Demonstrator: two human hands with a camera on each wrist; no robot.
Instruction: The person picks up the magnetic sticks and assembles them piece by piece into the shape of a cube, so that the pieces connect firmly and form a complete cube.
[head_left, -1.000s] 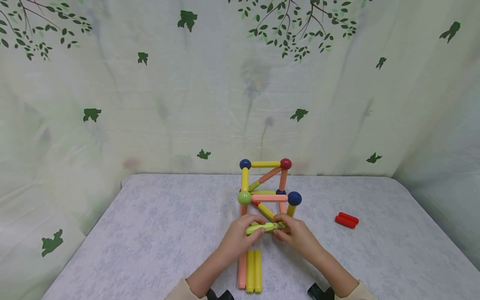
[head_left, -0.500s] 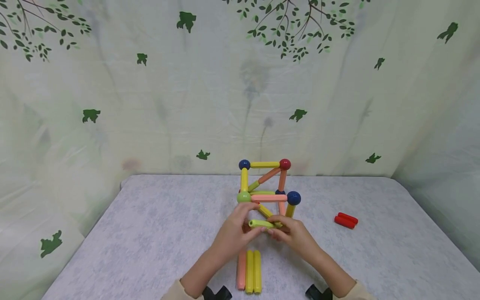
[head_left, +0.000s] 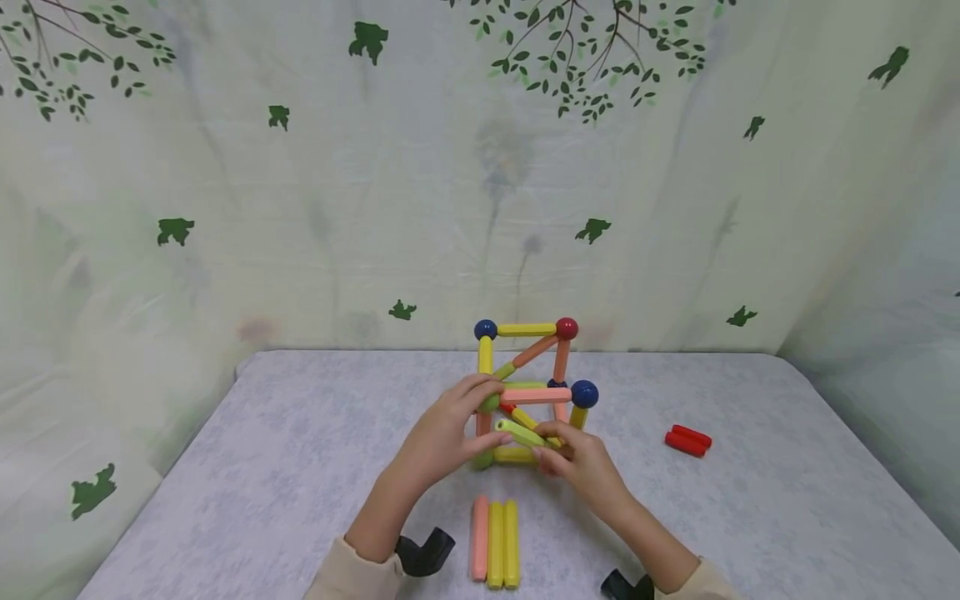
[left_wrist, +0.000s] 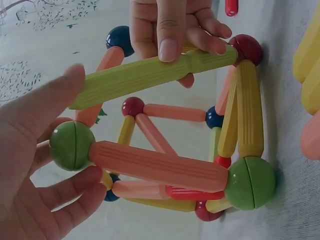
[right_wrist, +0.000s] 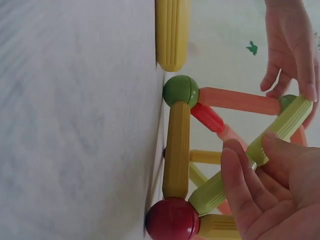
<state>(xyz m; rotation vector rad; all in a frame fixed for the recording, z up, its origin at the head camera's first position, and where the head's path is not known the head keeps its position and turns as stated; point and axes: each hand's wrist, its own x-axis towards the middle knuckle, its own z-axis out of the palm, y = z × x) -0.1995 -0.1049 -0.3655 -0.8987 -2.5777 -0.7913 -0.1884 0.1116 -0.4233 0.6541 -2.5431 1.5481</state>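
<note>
A cube-like frame of coloured rods and balls stands on the table, with a pink rod (head_left: pixel 536 396) across its top front. My left hand (head_left: pixel 446 425) curls its fingers behind the upper green ball (left_wrist: pixel 72 145), its thumb at the raised end of a light green rod (left_wrist: pixel 135 80). This rod joins a shorter light green rod (right_wrist: pixel 207 192) end to end, whose low end meets a red ball (right_wrist: pixel 172 220). Pinching the pair near their joint is my right hand (head_left: pixel 581 462). In the head view, the left fingers hide part of the upper green ball.
Two yellow rods (head_left: pixel 503 546) and a pink rod (head_left: pixel 479 540) lie side by side in front of the frame. Two short red rods (head_left: pixel 687 441) lie to the right. A leaf-patterned curtain (head_left: pixel 337 208) hangs behind the table.
My left hand has moved up and left from the light green rod to the upper green ball. The rod's left end has risen, while my right hand keeps pinching it.
</note>
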